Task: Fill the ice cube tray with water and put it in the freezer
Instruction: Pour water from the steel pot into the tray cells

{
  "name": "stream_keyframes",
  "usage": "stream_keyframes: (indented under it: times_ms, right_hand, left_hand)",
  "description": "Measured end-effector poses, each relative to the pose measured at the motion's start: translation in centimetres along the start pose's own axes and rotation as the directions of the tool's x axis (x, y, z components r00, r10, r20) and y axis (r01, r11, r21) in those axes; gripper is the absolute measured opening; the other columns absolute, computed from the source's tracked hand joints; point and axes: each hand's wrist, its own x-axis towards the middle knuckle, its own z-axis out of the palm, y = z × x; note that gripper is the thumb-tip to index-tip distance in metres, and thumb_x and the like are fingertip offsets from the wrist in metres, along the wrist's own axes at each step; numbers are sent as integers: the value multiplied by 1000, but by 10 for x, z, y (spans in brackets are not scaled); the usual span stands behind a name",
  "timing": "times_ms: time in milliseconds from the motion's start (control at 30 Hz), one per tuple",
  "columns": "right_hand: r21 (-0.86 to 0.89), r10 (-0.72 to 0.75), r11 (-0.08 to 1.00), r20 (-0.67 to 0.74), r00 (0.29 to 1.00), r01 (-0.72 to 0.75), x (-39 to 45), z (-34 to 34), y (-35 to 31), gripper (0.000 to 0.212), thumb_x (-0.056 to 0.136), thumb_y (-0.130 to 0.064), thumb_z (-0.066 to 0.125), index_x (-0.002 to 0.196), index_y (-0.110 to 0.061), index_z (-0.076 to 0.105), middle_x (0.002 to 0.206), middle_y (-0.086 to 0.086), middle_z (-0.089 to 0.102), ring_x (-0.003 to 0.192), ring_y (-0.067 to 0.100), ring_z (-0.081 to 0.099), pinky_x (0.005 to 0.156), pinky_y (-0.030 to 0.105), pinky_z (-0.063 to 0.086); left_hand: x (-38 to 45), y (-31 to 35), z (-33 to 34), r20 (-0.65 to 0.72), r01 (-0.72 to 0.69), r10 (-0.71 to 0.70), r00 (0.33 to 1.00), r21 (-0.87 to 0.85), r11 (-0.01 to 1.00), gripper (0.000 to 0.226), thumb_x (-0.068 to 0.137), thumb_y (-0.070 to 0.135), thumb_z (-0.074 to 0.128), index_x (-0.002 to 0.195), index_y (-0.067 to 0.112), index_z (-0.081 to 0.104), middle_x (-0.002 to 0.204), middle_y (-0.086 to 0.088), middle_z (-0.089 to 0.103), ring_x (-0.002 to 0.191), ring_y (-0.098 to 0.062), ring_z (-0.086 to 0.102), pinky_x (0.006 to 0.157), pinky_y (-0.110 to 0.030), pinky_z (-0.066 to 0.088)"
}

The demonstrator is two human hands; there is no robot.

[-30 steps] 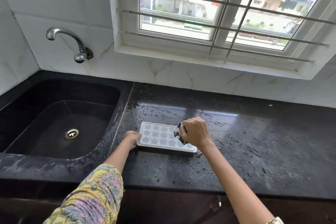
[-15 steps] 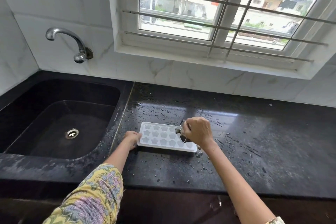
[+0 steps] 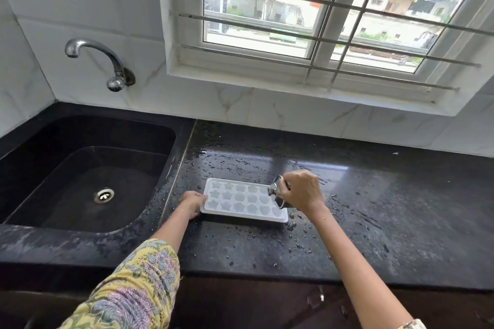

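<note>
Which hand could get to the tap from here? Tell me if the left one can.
Probably yes. The left hand only steadies the ice tray beside the sink, and nothing stands between it and the tap. The right hand is busy tipping a steel cup.

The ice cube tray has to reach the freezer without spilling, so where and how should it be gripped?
Grip the ice cube tray by its two short end rims, one hand from each side, kept level. It lies flat with open star cells, and the rims are the only solid edges. The left hand already holds the left end.
</note>
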Motion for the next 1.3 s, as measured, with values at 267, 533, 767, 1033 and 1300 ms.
stream_keyframes:
  times_ms: [267, 533, 767, 1033, 1300]
  right_hand:
    - [-101, -50, 993, 36, 998, 53, 1, 2, -3, 31, 70, -16, 56, 41, -17, 46, 35, -4, 44, 32, 11, 36, 46, 18, 35]
    - [-143, -56, 988, 74, 996, 66, 3, 3, -5, 30, 73, -18, 52, 43, -16, 48, 37, -2, 47, 34, 13, 41, 43, 23, 44]
    - [-158, -79, 983, 93, 993, 93, 6, 3, -7, 34, 76, -23, 37, 44, -17, 49, 39, -1, 49, 36, 14, 46, 43, 31, 51]
    - [-158, -134, 976, 90, 987, 147, 8, 1, -11, 33, 75, -20, 40, 43, -15, 49, 39, 0, 50, 34, 15, 45, 47, 31, 52]
    - [-186, -165, 967, 51, 985, 172, 8, -3, -12, 30, 69, -18, 41, 39, -19, 38, 34, -1, 47, 31, 13, 31, 45, 25, 46]
  left_hand:
    - [-4, 0, -2, 0, -9, 9, 1000, 13, 1000, 16, 91, 16, 57, 75, 13, 55, 124, -12, 60, 94, -18, 46, 76, -28, 40]
    - [-6, 1, -1, 7, 3, -3, 1000, 7, 1000, 29, 91, 15, 57, 64, 16, 48, 101, -5, 53, 94, -16, 46, 67, -24, 39]
    - [-2, 0, -2, 8, 8, -8, 1000, -4, 1000, 17, 92, 15, 56, 75, 14, 53, 116, -9, 57, 96, -18, 45, 79, -28, 38]
    - [-2, -1, -2, -5, -4, 4, 1000, -20, 1000, 27, 92, 14, 56, 66, 15, 49, 131, -12, 56, 97, -19, 45, 83, -30, 41]
    - [-7, 2, -2, 22, 4, -4, 1000, 4, 1000, 12, 94, 13, 54, 105, 8, 58, 135, -12, 53, 126, -27, 48, 101, -38, 41]
